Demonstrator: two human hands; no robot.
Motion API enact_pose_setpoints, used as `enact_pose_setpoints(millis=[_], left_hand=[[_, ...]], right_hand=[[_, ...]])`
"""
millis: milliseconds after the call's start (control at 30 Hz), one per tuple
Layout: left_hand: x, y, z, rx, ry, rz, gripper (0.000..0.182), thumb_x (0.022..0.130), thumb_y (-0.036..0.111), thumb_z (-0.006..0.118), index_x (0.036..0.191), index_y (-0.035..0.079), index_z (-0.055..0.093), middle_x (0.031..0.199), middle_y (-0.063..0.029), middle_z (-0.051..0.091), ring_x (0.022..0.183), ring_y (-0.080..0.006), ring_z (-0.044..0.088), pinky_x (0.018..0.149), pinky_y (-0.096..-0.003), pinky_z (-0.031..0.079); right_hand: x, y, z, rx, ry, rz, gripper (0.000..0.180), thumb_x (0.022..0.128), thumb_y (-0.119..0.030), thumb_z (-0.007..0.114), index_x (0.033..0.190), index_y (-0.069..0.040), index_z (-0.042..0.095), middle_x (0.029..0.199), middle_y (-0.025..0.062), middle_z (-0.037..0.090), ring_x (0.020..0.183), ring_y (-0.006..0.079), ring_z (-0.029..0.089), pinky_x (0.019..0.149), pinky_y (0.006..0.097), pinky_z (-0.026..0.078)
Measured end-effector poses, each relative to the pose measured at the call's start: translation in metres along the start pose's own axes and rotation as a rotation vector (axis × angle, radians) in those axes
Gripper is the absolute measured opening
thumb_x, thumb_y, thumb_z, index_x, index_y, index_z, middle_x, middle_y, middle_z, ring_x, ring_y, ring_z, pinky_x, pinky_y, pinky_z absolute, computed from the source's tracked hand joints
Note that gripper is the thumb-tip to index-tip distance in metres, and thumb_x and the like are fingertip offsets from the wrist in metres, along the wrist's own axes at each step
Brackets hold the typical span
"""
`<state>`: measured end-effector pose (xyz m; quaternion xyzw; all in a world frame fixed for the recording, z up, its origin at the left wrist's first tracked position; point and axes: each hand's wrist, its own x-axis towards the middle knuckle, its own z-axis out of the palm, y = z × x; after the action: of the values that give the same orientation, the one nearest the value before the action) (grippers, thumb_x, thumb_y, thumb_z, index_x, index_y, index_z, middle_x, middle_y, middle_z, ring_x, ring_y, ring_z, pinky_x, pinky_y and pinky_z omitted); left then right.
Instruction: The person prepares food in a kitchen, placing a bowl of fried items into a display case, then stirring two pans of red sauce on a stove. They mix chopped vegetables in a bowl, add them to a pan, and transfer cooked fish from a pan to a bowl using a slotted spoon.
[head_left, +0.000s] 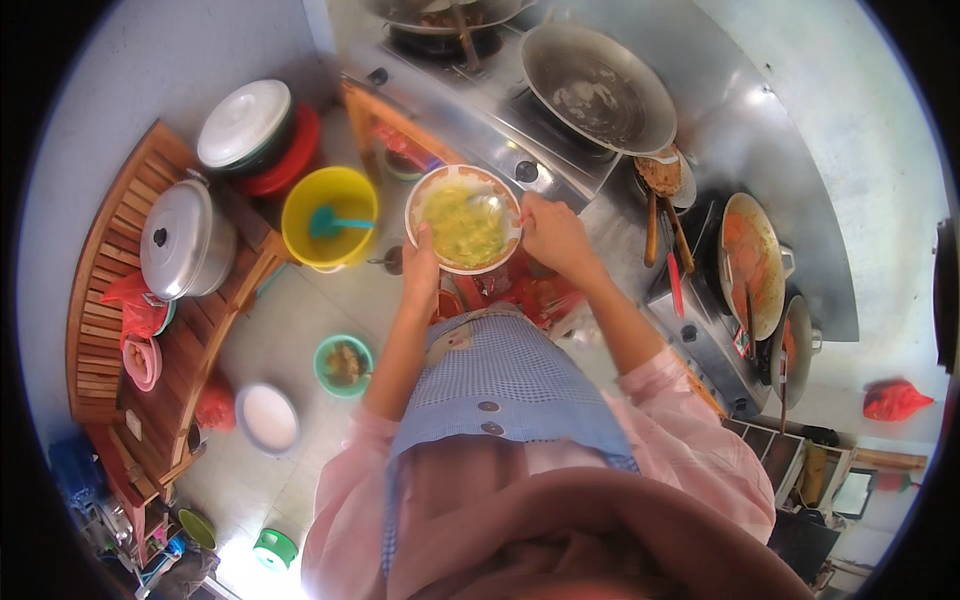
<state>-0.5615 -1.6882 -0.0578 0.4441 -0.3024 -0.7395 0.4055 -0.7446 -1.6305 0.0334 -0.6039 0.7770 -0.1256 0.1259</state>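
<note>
A white bowl with a brown-patterned rim (463, 217) is held up in front of me, with a yellow-green mixture in it. My left hand (421, 264) grips the bowl at its lower left, the thumb over the rim. At the right rim, my right hand (551, 231) is closed on the handle of a metal spoon (489, 206), whose bowl end lies in the mixture. Beyond and to the right of the bowl, a large wok (598, 88) with clear-looking liquid and pale bits stands on the gas stove (525, 135).
Right, a wok of orange-red food (754, 262) stands on another stove, near wooden-handled utensils (664, 217). Left are a yellow bucket (330, 251) with a blue dipper and a wooden bench (225, 300) bearing a lidded metal pot (180, 240). Basins, including a green one (343, 366), stand on the floor.
</note>
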Motion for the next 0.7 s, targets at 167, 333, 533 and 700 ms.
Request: enact_pose_setpoints(millis=[167,333,533,700], left_hand=[[-0.004,-0.006,0.003,0.126,0.064,0.055,0.05,0.1,0.03,0.042,0.135,-0.005,0.04,0.128,-0.019,0.051,0.116,-0.0248,0.051,0.097,-0.0336,0.04],[-0.006,-0.013,0.01,0.115,0.073,0.059,0.05,0.1,0.03,0.043,0.133,-0.007,0.042,0.126,-0.0197,0.053,0.115,-0.0249,0.052,0.096,-0.0337,0.04],[0.002,-0.027,0.014,0.175,0.137,0.005,0.048,0.099,0.03,0.044,0.13,-0.007,0.046,0.121,-0.0188,0.057,0.11,-0.0251,0.055,0.094,-0.0344,0.041],[0.006,-0.036,0.012,0.102,0.06,0.055,0.047,0.1,0.029,0.043,0.13,-0.006,0.045,0.124,-0.0182,0.055,0.111,-0.0247,0.054,0.094,-0.0346,0.041]], right_hand=[[-0.015,-0.01,0.021,0.095,-0.006,0.006,0.008,0.08,-0.011,0.052,0.087,-0.009,0.055,0.074,0.0193,0.064,0.072,0.0424,0.061,0.065,0.0531,0.045],[-0.014,-0.009,0.03,0.02,-0.096,-0.01,0.009,0.08,-0.011,0.052,0.089,-0.009,0.055,0.071,0.0209,0.063,0.071,0.0421,0.061,0.065,0.0526,0.046],[-0.011,-0.001,0.031,-0.042,-0.055,-0.05,0.012,0.079,-0.01,0.052,0.09,-0.007,0.056,0.073,0.0222,0.064,0.071,0.0415,0.063,0.065,0.0523,0.047],[-0.01,0.007,0.036,0.014,0.04,0.044,0.021,0.076,-0.013,0.056,0.096,-0.007,0.057,0.073,0.0202,0.064,0.07,0.0388,0.064,0.065,0.0492,0.051]])
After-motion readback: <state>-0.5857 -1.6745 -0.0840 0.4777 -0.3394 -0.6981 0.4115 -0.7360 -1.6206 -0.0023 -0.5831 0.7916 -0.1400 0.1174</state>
